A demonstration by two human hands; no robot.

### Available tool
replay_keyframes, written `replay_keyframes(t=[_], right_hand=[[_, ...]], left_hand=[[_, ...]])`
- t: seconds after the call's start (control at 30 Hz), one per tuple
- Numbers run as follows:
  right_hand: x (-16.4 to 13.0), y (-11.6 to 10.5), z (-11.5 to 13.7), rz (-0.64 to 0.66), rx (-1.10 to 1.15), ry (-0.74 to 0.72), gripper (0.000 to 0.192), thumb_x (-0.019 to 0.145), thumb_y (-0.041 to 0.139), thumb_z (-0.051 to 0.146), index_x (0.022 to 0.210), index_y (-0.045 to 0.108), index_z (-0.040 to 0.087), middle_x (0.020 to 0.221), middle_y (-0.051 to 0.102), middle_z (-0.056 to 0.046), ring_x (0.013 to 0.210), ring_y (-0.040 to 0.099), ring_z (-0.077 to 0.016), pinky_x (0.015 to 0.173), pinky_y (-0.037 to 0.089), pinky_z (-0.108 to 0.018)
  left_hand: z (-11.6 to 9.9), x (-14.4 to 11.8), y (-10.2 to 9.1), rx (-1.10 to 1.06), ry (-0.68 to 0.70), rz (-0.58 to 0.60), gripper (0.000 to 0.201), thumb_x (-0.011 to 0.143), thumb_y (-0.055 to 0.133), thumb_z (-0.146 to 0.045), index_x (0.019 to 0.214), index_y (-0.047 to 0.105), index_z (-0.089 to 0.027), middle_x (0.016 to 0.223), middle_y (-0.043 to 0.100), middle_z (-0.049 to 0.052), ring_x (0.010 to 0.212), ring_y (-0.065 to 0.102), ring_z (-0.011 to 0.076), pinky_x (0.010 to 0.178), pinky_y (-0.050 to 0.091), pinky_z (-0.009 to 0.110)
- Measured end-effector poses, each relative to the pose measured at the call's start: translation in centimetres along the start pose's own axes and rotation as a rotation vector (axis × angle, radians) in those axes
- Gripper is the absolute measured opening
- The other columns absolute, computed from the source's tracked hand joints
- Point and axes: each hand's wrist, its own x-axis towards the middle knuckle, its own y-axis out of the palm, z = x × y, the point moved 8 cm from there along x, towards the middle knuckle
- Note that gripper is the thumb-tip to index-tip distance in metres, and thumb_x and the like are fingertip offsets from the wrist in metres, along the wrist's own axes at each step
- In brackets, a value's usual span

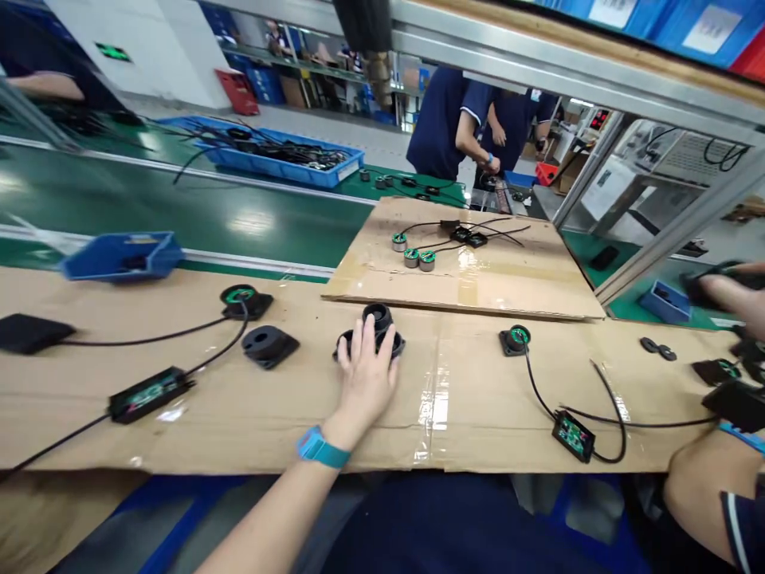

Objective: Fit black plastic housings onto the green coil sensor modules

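Am pressing left hand (pixel 366 375) on black housing (pixel 371 335), fingers spread flat, pinning it to tabletop (pixel 454 399); right hand out of view.

Bright overhead glare, blurred and warped edges.

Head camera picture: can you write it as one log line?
left hand: on black round part | right hand: not in view | surface: cardboard

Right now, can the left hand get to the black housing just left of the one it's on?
Probably yes. The left hand rests on the round black part, and the black housing lies close beside it on the cardboard, with only bare cardboard between them.
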Motion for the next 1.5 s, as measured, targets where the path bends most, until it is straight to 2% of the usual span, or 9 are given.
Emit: replay_keyframes(t=[0.17, 0.3, 0.53, 0.6, 0.7, 0.83, 0.97, 1.2, 1.5], right_hand=[[-1.1, 12.2, -5.4, 0.381, -0.259, 0.154, 0.039, 0.086, 0.064, 0.049, 0.095, 0.079, 0.014, 0.090, 0.073, -0.025, 0.092, 0.070, -0.0353, 0.071, 0.047, -0.041], [-3.6, 20.3, -7.6, 0.429, -0.331, 0.150, 0.048, 0.090, 0.055, 0.051, 0.111, 0.075, 0.012, 0.096, 0.074, -0.025, 0.092, 0.071, -0.0377, 0.073, 0.050, -0.042], [-1.0, 22.2, -10.8, 0.465, -0.374, 0.274, 0.052, 0.082, 0.059, 0.066, 0.091, 0.076, 0.017, 0.088, 0.068, -0.032, 0.085, 0.069, -0.0437, 0.070, 0.048, -0.054], [0.9, 21.1, -6.7, 0.310, -0.331, 0.210, 0.051, 0.084, 0.056, 0.064, 0.095, 0.076, 0.018, 0.095, 0.068, -0.033, 0.094, 0.067, -0.0439, 0.075, 0.047, -0.055], [2.1, 19.8, 7.4, 0.050, -0.093, -0.235, 0.046, 0.089, 0.053, 0.052, 0.112, 0.071, 0.017, 0.113, 0.069, -0.024, 0.117, 0.060, -0.0373, 0.098, 0.045, -0.050], [0.6, 21.7, 28.0, 0.038, 0.029, -0.769, 0.044, 0.094, 0.054, 0.038, 0.129, 0.062, 0.012, 0.142, 0.056, -0.019, 0.141, 0.039, -0.0343, 0.121, 0.013, -0.058], [0.4, 26.8, 39.6, 0.348, 0.022, -0.866, 0.052, 0.091, 0.063, 0.029, 0.137, 0.055, 0.008, 0.145, 0.053, -0.021, 0.138, 0.042, -0.0306, 0.121, 0.011, -0.050], [0.4, 29.3, 41.7, 0.524, 0.031, -0.719, 0.045, 0.091, 0.063, 0.044, 0.115, 0.065, 0.006, 0.114, 0.069, -0.022, 0.105, 0.063, -0.0284, 0.087, 0.043, -0.033], [-11.0, 19.1, 34.5, 0.474, 0.171, -0.751, 0.034, 0.090, 0.062, 0.042, 0.112, 0.067, 0.016, 0.100, 0.074, -0.014, 0.093, 0.069, -0.0280, 0.077, 0.048, -0.032]], left_hand=[[-1.1, -0.5, 2.3, 0.018, 0.133, 0.000, 0.053, 0.092, 0.039, -0.003, 0.141, 0.054, -0.016, 0.150, 0.045, 0.024, 0.143, 0.040, 0.0387, 0.115, 0.028, 0.066], [-0.5, -1.4, 1.3, 0.003, 0.085, -0.113, 0.036, 0.094, 0.059, -0.024, 0.129, 0.061, -0.016, 0.127, 0.058, 0.023, 0.120, 0.055, 0.0381, 0.098, 0.049, 0.056], [-0.8, -1.3, 1.0, -0.238, 0.054, -0.047, 0.047, 0.090, 0.068, -0.034, 0.131, 0.053, -0.017, 0.120, 0.057, 0.018, 0.121, 0.054, 0.0356, 0.103, 0.052, 0.055], [-0.9, -1.2, 1.8, -0.359, 0.064, 0.049, 0.057, 0.090, 0.062, -0.027, 0.142, 0.041, -0.017, 0.135, 0.053, 0.020, 0.132, 0.051, 0.0339, 0.109, 0.049, 0.054], [-0.4, -1.2, 2.8, -0.476, 0.020, 0.124, 0.067, 0.089, 0.057, -0.020, 0.150, 0.029, -0.016, 0.143, 0.050, 0.019, 0.135, 0.051, 0.0303, 0.112, 0.049, 0.051], [1.6, -1.0, 3.0, -0.416, -0.145, 0.012, 0.066, 0.087, 0.070, -0.031, 0.143, 0.037, -0.018, 0.131, 0.059, 0.018, 0.123, 0.059, 0.0322, 0.105, 0.052, 0.055], [2.3, -0.4, 2.8, -0.374, -0.209, -0.035, 0.072, 0.078, 0.081, -0.037, 0.137, 0.045, -0.017, 0.127, 0.059, 0.018, 0.123, 0.057, 0.0357, 0.105, 0.050, 0.059], [2.3, 0.0, 3.4, -0.494, -0.198, 0.032, 0.069, 0.082, 0.074, -0.024, 0.143, 0.041, -0.018, 0.133, 0.059, 0.016, 0.125, 0.057, 0.0311, 0.110, 0.048, 0.053], [2.2, 0.0, 2.2, -0.460, -0.226, -0.038, 0.056, 0.075, 0.085, -0.039, 0.120, 0.058, -0.018, 0.119, 0.062, 0.012, 0.115, 0.058, 0.0313, 0.102, 0.048, 0.050]])
